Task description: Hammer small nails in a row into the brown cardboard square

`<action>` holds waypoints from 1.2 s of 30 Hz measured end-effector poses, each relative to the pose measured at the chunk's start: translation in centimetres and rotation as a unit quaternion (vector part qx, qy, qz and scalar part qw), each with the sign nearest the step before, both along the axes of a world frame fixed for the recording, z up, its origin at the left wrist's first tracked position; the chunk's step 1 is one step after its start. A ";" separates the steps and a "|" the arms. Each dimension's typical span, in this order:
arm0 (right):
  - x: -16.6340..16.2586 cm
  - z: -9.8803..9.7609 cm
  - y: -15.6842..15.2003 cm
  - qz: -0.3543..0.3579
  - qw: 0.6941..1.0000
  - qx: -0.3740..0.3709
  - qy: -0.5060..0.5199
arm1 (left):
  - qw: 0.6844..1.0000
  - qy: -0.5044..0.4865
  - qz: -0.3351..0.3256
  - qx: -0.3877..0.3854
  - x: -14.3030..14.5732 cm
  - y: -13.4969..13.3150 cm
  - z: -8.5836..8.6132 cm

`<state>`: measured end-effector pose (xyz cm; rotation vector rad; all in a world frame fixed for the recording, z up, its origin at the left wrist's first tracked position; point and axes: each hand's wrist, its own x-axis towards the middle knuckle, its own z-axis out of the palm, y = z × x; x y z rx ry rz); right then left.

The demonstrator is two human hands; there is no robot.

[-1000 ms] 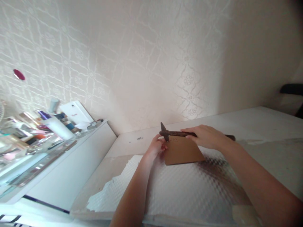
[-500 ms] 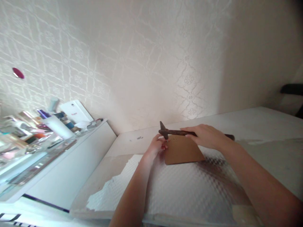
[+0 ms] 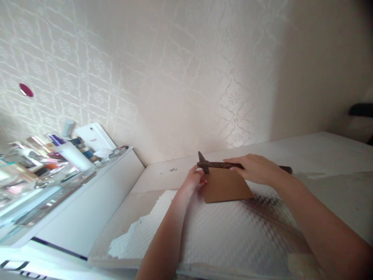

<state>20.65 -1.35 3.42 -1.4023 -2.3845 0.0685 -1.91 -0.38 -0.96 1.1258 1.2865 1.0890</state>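
Observation:
My right hand [image 3: 258, 168] is closed round the dark wooden handle of a hammer [image 3: 221, 165], which lies roughly level with its head to the left. Below the hammer is a flat brown board [image 3: 229, 186] with a row of small dark marks or nail heads near its far edge. At the board's far left corner, my left hand [image 3: 194, 179] has its fingers bent and pinched together, right by the hammer's head. What sits between those fingers is too small and partly covered to make out.
The board rests on white quilted padding [image 3: 215, 229] over a pale table [image 3: 309, 151]. Several small dark pieces [image 3: 173, 169] lie near the wall [image 3: 186, 77]. On the left, a white cabinet [image 3: 101, 194] carries crowded bottles and tubes, with a white box [image 3: 94, 137] at the back.
The hammer's head has come down slightly toward the board's far left corner. Both hands keep their grip, and the whole view has shifted a little.

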 end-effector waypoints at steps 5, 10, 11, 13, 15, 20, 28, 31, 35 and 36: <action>-0.1 0.2 0.0 0.003 1.000 0.003 0.004 | 1.000 -0.008 0.000 -0.008 0.0 0.0 -0.1; 0.0 0.1 0.0 -0.004 1.000 -0.003 -0.020 | 1.000 -0.005 -0.003 -0.004 0.1 -0.2 0.2; 0.0 0.1 0.0 -0.003 1.000 -0.002 -0.022 | 1.000 -0.006 -0.002 -0.007 0.1 -0.3 0.3; 0.0 0.2 0.0 -0.001 1.000 0.001 -0.017 | 1.000 -0.011 0.007 -0.018 0.1 -0.4 0.4; 0.0 0.3 0.0 0.000 1.000 0.001 -0.008 | 0.999 -0.015 0.018 -0.027 0.2 -0.4 0.4; 0.1 0.2 0.1 -0.001 1.000 -0.010 -0.020 | 1.000 -0.007 0.008 -0.015 0.1 -0.2 0.2; 0.1 0.2 0.1 -0.003 1.000 -0.006 -0.013 | 1.000 -0.009 0.011 -0.020 0.3 -0.2 0.3; 0.1 0.3 0.0 -0.011 0.999 -0.013 -0.031 | 1.000 -0.005 0.008 -0.011 0.3 -0.2 0.4; 0.1 0.4 0.0 -0.012 0.999 -0.007 -0.029 | 1.000 -0.014 0.002 -0.011 0.2 -0.2 0.3; 0.2 0.5 0.0 -0.012 1.000 -0.004 -0.026 | 1.000 -0.014 0.002 -0.012 0.2 -0.2 0.4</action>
